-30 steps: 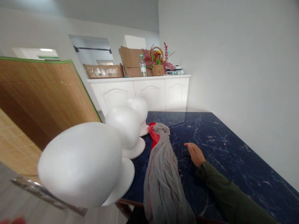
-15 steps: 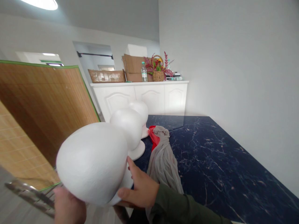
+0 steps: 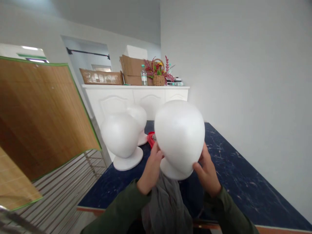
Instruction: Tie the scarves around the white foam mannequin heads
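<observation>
Both hands grip a white foam mannequin head (image 3: 179, 135) from its two sides, above the dark blue marbled table. My left hand (image 3: 152, 169) is closed on its lower left side, and my right hand (image 3: 208, 172) on its lower right, thumb in front. A grey scarf (image 3: 168, 204) hangs over the near table edge below it, partly covered by the head. Behind the head, a bit of red cloth (image 3: 151, 139) shows. To the left stand two more white foam heads, a nearer one (image 3: 122, 135) and a farther one (image 3: 137, 117), on round bases.
The blue marbled table (image 3: 234, 175) runs to the wall on the right. A metal rack (image 3: 73, 182) with a bamboo mat (image 3: 46, 117) stands at left. On the white cabinet (image 3: 114, 100) are cardboard boxes (image 3: 133, 70), a bottle (image 3: 143, 76) and a flower basket (image 3: 159, 79).
The held foam head has moved right, from the table's left side to over the scarf, and is now more upright. Both hands moved with it, and the view has shifted slightly.
</observation>
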Action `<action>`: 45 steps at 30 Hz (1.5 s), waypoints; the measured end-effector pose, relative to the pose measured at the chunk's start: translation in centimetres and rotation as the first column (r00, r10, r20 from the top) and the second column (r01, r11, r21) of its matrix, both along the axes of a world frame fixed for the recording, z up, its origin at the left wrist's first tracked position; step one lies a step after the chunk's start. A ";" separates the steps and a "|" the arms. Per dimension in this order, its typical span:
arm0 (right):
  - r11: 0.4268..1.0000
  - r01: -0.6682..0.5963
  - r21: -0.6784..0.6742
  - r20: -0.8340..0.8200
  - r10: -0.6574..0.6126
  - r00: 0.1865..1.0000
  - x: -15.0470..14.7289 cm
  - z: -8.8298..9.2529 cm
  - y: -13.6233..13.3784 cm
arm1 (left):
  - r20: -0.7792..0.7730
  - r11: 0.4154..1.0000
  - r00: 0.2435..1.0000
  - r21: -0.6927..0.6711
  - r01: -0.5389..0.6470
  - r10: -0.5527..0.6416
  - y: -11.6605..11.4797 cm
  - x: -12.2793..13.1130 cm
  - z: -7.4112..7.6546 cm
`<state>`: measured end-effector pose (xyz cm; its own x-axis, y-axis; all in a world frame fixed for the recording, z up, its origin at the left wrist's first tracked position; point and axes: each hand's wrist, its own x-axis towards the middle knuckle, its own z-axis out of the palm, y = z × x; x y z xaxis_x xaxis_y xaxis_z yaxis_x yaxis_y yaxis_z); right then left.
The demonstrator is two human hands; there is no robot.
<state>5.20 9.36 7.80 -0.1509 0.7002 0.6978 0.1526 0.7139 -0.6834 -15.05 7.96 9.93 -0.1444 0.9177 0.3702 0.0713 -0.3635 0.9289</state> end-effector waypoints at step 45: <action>0.314 -0.726 -0.611 -0.715 0.175 0.677 -4.3 -3.0 6.3 | -0.609 0.709 0.781 0.610 0.353 0.135 6.2 1.9 -5.9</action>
